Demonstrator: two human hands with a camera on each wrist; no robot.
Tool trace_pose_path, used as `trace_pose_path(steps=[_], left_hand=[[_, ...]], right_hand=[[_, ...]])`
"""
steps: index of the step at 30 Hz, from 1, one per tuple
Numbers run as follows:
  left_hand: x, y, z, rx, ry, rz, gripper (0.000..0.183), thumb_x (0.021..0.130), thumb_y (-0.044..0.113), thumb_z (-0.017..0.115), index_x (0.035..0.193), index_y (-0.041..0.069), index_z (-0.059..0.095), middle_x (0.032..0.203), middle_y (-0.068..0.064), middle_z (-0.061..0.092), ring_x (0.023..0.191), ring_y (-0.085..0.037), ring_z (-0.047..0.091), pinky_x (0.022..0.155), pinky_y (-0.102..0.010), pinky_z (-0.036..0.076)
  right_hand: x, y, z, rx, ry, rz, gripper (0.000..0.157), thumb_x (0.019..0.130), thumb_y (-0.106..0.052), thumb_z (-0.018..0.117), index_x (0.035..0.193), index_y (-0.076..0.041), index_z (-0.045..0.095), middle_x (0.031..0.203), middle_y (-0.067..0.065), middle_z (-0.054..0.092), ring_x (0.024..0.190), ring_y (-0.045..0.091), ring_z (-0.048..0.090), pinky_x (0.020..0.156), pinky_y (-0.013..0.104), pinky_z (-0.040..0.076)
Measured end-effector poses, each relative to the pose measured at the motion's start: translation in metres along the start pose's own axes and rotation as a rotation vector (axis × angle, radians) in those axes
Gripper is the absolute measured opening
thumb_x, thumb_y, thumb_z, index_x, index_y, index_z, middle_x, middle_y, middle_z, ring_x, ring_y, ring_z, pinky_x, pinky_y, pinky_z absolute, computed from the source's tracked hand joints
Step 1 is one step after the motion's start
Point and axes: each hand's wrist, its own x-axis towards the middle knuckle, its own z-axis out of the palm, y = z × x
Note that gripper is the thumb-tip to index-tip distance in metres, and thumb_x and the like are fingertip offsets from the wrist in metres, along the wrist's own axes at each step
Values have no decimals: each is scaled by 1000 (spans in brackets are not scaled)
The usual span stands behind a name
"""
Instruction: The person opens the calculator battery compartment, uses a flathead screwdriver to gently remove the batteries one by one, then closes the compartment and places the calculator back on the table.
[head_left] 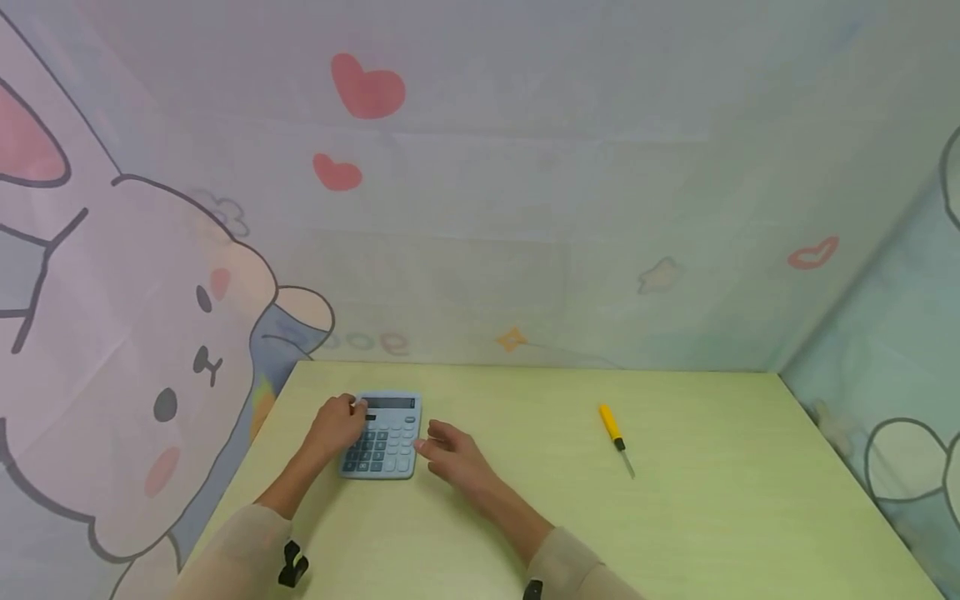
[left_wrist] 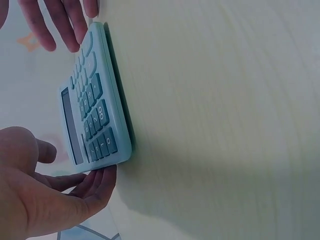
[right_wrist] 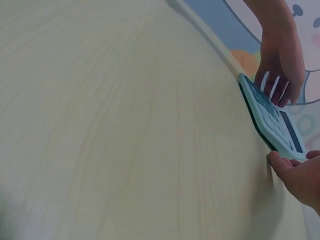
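Observation:
A light blue calculator (head_left: 381,454) lies on the pale yellow-green table, its dark display at the far end. My left hand (head_left: 339,427) is at its left side. In the left wrist view the fingers (left_wrist: 100,187) meet that edge from the side, while the thumb (left_wrist: 46,151) stands apart over the casing. On the opposite side, my right hand (head_left: 459,462) has its fingers loosely extended toward the calculator's right edge. The right wrist view shows the right thumb (right_wrist: 275,161) close by the casing's edge.
To the right on the table (head_left: 517,517) lies a screwdriver (head_left: 613,427) with a yellow handle, its shaft pointing toward the near side. A printed cloth backdrop (head_left: 480,192) with hearts and a rabbit rises behind the table's far edge and along both sides.

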Motion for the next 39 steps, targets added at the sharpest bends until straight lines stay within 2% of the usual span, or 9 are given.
trace_pose_path(steps=[8, 14, 22, 39], left_hand=[[-3, 2, 1, 49, -13, -9, 59, 105, 31, 41, 128, -22, 47, 122, -39, 56, 113, -52, 55, 92, -59, 46], [-6, 6, 1, 86, -25, -50, 64, 104, 37, 42, 125, -23, 49, 121, -39, 56, 110, -52, 57, 89, -59, 47], [-9, 9, 0, 85, -21, -66, 62, 103, 37, 44, 123, -22, 51, 118, -38, 58, 108, -51, 58, 88, -58, 48], [-10, 10, -2, 85, -2, -35, 60, 104, 37, 45, 120, -21, 55, 115, -35, 61, 103, -47, 62, 85, -55, 50]], right_hand=[[3, 1, 2, 89, -9, 24, 83, 93, -40, 69, 152, 5, 31, 152, 24, 37, 133, 32, 47, 100, 48, 47], [-1, -1, 9, 89, -22, 31, 81, 94, -38, 68, 151, 6, 32, 151, 24, 38, 130, 31, 49, 99, 49, 48], [-4, -3, 14, 123, -42, 43, 76, 97, -36, 64, 150, 7, 31, 148, 22, 41, 128, 28, 51, 99, 51, 47], [-1, -3, 20, 133, -22, 24, 69, 97, -35, 64, 146, 7, 40, 147, 21, 45, 127, 28, 52, 96, 51, 49]])
